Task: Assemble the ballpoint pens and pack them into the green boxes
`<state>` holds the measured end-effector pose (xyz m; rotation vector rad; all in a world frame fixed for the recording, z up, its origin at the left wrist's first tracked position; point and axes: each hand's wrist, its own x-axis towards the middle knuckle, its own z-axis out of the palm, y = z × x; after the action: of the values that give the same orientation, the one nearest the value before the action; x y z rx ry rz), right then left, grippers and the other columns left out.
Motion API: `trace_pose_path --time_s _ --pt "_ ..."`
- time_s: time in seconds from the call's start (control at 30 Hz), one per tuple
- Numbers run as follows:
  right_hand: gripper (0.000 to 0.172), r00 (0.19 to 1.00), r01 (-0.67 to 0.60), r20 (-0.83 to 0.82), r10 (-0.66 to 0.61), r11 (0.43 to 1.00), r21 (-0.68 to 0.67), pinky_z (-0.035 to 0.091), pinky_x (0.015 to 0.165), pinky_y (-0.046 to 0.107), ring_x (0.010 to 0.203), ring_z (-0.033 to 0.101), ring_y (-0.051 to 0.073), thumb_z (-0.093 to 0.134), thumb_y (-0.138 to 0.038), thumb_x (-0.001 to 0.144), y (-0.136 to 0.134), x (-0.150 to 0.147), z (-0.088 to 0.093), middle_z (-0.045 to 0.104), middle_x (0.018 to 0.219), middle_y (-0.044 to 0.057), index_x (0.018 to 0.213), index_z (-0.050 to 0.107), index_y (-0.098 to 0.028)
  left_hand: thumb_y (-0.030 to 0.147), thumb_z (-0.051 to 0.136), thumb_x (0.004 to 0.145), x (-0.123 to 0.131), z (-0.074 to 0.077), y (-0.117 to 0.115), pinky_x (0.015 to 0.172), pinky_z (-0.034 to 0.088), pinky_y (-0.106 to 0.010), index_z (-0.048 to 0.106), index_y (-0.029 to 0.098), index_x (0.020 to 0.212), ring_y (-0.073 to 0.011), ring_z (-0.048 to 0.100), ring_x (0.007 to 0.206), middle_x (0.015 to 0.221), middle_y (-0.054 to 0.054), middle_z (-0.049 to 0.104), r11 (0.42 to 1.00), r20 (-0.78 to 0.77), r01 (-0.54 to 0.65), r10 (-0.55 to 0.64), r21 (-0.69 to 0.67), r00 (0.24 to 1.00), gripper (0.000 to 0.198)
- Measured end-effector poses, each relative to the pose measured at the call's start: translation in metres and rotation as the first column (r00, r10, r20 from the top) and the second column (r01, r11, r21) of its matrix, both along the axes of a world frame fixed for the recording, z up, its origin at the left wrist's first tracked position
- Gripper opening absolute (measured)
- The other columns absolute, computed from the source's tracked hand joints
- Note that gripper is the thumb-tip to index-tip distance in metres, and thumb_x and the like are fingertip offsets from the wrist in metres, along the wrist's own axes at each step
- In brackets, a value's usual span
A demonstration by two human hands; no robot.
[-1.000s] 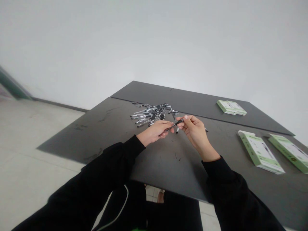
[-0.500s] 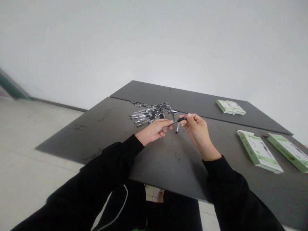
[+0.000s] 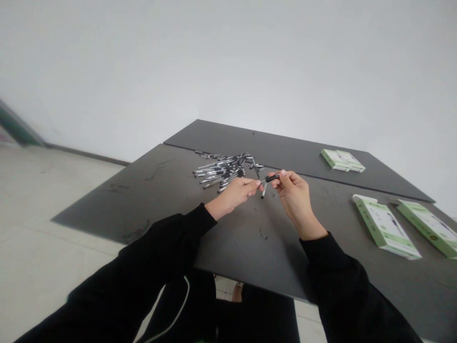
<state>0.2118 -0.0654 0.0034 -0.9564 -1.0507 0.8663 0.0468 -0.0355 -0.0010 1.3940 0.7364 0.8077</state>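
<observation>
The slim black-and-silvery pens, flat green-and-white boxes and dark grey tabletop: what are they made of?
Pens: likely smooth plastic, as they catch bright glints. Boxes: probably thin printed card, as one shows an open flap. Tabletop: maybe laminate or painted board, with a dull sheen.

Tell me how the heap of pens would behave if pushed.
The heap of pens would probably spread apart rather than move as one, since they lie loosely across each other. Single ones may roll on the flat table, being slim and rod-like. They look straight and unbent, so likely stiff rather than floppy.
</observation>
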Motion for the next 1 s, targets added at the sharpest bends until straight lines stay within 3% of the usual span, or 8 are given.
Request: trace_pose_path --time_s 0.13,0.27,0.3,0.37,0.47,0.57,0.73,1.0 --pt "0.034 0.999 -0.030 -0.023 0.028 0.997 -0.076 0.056 0.067 0.029 0.063 0.064 0.011 0.075 -0.052 0.078 0.006 0.005 -0.002 0.076 0.096 0.009 0.079 0.064 -0.020 0.038 0.053 0.090 0.001 -0.004 0.005 0.049 0.022 -0.023 0.066 0.015 0.077 -0.0081 0.032 0.049 0.057 0.005 0.042 0.980 -0.091 -0.097 0.114 0.172 0.989 0.029" --pt "0.036 0.976 -0.026 0.206 0.065 0.982 -0.185 0.056 0.064 0.031 0.070 0.069 0.016 0.071 -0.046 0.081 0.040 0.036 0.006 0.074 0.109 0.012 0.104 0.062 -0.020 0.035 0.047 0.094 -0.008 -0.003 0.020 0.048 0.021 -0.022 0.060 0.017 0.079 -0.0078 0.028 0.046 0.056 0.007 0.036 0.966 -0.021 -0.244 0.247 0.081 0.969 0.027" --pt "0.035 0.926 0.045 0.377 0.021 0.985 -0.165 0.055 0.062 0.031 0.070 0.068 0.016 0.067 -0.040 0.084 0.053 0.045 0.009 0.074 0.108 0.012 0.112 0.061 -0.020 0.034 0.045 0.094 -0.011 -0.001 0.024 0.048 0.020 -0.022 0.058 0.017 0.078 -0.0076 0.027 0.046 0.056 0.007 0.035 0.957 -0.003 -0.283 0.284 0.061 0.959 0.027" --pt "0.031 0.621 0.145 0.783 -0.032 0.987 -0.075 0.054 0.065 0.031 0.071 0.066 0.017 0.058 -0.025 0.086 0.081 0.061 0.012 0.074 0.103 0.012 0.116 0.063 -0.017 0.031 0.044 0.095 -0.017 0.003 0.029 0.047 0.019 -0.022 0.056 0.017 0.076 -0.0073 0.025 0.045 0.055 0.008 0.034 0.943 0.026 -0.331 0.330 0.030 0.944 0.027" --pt "0.024 0.330 0.091 0.944 0.028 0.994 -0.061 0.051 0.083 0.034 0.082 0.064 0.020 0.058 -0.009 0.077 0.118 0.071 0.009 0.073 0.099 0.012 0.093 0.075 -0.016 0.029 0.043 0.096 -0.022 0.007 0.032 0.047 0.019 -0.022 0.056 0.017 0.075 -0.0071 0.024 0.044 0.053 0.008 0.032 0.942 0.061 -0.337 0.336 0.009 0.940 0.027" --pt "0.022 0.176 0.027 0.979 0.105 0.993 -0.111 0.047 0.090 0.033 0.088 0.064 0.023 0.061 -0.005 0.073 0.139 0.070 -0.001 0.072 0.096 0.013 0.082 0.078 -0.015 0.030 0.044 0.096 -0.022 0.008 0.030 0.047 0.019 -0.022 0.057 0.017 0.076 -0.0071 0.026 0.045 0.053 0.008 0.033 0.948 0.063 -0.319 0.317 0.022 0.946 0.027" --pt "0.024 -0.020 0.017 0.990 0.139 0.990 -0.139 0.045 0.087 0.032 0.094 0.064 0.025 0.060 -0.008 0.078 0.149 0.072 -0.019 0.072 0.100 0.015 0.093 0.079 -0.013 0.029 0.044 0.096 -0.021 0.009 0.029 0.046 0.018 -0.023 0.058 0.016 0.076 -0.0068 0.026 0.045 0.054 0.007 0.034 0.947 0.045 -0.322 0.321 0.013 0.946 0.028" --pt "0.022 -0.149 -0.001 0.981 0.123 0.992 -0.124 0.045 0.081 0.030 0.086 0.066 0.023 0.060 -0.013 0.080 0.146 0.071 -0.019 0.075 0.092 0.012 0.093 0.078 -0.014 0.030 0.044 0.096 -0.019 0.008 0.028 0.047 0.017 -0.023 0.059 0.015 0.077 -0.0066 0.026 0.046 0.054 0.007 0.033 0.951 -0.005 -0.307 0.307 0.024 0.952 0.029"
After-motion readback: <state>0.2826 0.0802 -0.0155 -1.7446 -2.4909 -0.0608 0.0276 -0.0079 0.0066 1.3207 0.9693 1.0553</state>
